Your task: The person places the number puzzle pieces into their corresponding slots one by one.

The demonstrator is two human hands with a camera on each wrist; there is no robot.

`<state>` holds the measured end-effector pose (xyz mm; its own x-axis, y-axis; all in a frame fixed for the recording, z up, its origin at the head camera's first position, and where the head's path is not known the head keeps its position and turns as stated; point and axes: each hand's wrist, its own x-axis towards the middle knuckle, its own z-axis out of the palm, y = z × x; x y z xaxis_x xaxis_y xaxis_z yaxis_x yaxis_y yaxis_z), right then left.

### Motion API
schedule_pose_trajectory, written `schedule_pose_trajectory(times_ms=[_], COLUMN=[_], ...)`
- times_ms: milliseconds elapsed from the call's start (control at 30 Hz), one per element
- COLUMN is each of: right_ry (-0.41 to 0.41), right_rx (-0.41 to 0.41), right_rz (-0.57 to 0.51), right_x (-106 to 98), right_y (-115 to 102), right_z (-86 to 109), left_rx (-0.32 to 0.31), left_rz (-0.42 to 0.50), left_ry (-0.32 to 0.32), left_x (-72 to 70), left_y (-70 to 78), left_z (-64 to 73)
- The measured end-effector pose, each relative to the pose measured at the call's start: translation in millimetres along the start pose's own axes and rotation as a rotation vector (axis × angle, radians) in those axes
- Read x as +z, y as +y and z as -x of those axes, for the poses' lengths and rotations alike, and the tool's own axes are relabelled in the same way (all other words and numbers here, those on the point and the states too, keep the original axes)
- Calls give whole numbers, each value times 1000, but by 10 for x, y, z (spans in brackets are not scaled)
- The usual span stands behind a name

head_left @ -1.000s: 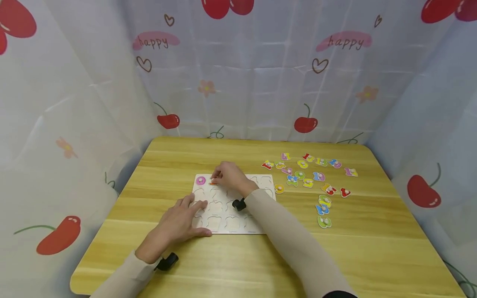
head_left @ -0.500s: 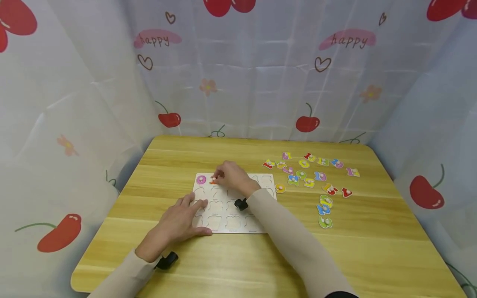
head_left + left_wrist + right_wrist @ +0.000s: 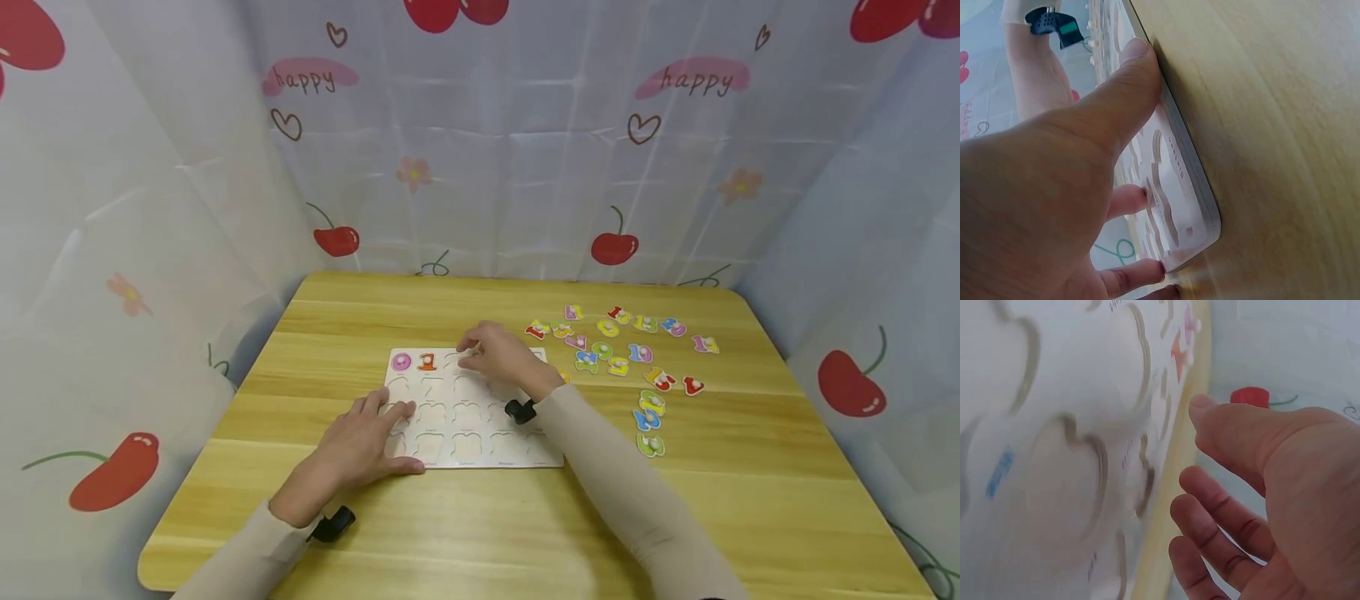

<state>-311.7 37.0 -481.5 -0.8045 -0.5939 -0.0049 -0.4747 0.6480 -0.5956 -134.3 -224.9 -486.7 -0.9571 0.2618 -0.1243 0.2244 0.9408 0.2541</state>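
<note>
A white number puzzle board [image 3: 480, 460] with cut-out recesses lies on the table. In its top row a purple 0 piece [image 3: 401, 362] and an orange 1 piece [image 3: 427, 362] sit in the first two recesses, each with a small knob. My left hand [image 3: 358, 446] rests on the board's left side, fingers spread, with the thumb along the near edge in the left wrist view. Over the top row hovers my right hand [image 3: 504, 357], its fingers loosely bent and nothing between them in the right wrist view [image 3: 1241, 506].
Loose number pieces are scattered right of the board, among them a red 4 [image 3: 693, 386], a blue 2 [image 3: 647, 419] and a green 3 [image 3: 650, 445]. The wooden table [image 3: 480, 533] ends at a patterned curtain [image 3: 480, 167].
My right hand has let go of the orange 1 piece, now lying in its recess, and moved right above the board. The left hand stays in place.
</note>
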Motion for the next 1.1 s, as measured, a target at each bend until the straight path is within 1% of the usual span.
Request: schedule_pose_trajectory(times_ms=[167,300,400,500,667,767,900,1000,1100], right_ry=[17,55,79,103,171,211,261,269,251], right_rx=[6,-19,-2,41,85,91,64,65,108], right_rz=[21,63,82,95,131,157,178,179,175], right_x=[-178,-323,-437,-540,-691,-783,-870,-897,-909], right_y=[94,206,307,433,682,803,984,1138,1251], right_z=[182,414,638,876,1301,1569,1905,2115,2265], left_rx=[-3,1,0,-1,-2,0,2,0,-1], left_rz=[4,3,7,5,-3,-3,-1,0,2], left_ry=[3,15,14,10,8,7,4,1,-2], left_x=[9,20,33,41,33,25,21,29,34], left_y=[-29,-45,-49,-50,-42,-38,-40,-41,-43], left_z=[-3,-9,-12,-13,-11,-9,-12,-9,-10])
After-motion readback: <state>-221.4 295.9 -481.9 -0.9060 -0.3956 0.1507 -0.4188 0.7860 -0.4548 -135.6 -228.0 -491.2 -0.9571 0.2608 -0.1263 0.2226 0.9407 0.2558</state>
